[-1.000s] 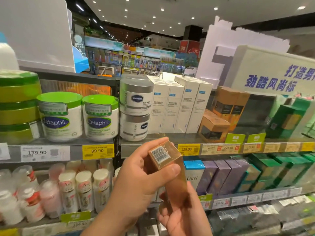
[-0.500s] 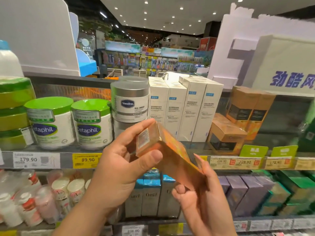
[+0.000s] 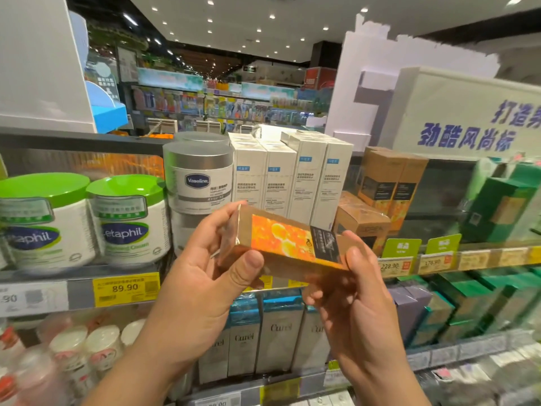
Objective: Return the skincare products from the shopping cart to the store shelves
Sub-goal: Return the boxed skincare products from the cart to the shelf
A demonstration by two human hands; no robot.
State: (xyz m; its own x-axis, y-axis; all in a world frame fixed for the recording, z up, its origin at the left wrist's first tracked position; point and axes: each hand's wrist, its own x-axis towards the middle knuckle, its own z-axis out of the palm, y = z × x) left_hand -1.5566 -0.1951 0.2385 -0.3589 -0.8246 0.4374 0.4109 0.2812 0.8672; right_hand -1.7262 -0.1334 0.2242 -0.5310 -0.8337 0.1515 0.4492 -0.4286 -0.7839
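Observation:
An orange and gold skincare box [image 3: 285, 240] lies sideways in front of the shelves, at chest height. My left hand [image 3: 205, 276] grips its left end, thumb on the front edge and fingers behind. My right hand [image 3: 351, 291] holds the right end, thumb on the dark label and fingers curled underneath. Similar brown and orange boxes [image 3: 390, 183] stand on the upper shelf [image 3: 439, 259] behind and to the right, one lying flat [image 3: 361, 222] in front of them. The shopping cart is out of view.
Green-lidded Cetaphil jars [image 3: 126, 218] and stacked Vaseline jars [image 3: 199, 177] fill the upper shelf's left. White cartons [image 3: 292, 180] stand behind the box. Green boxes [image 3: 503, 200] sit far right. Curel cartons [image 3: 278, 332], purple boxes [image 3: 409, 306] and pink-capped bottles [image 3: 87, 347] fill the lower shelf.
Both hands have turned the box from upright, barcode end toward me, to lying sideways with its printed orange face showing. The hands rose a little and the right hand shifted to the box's right end.

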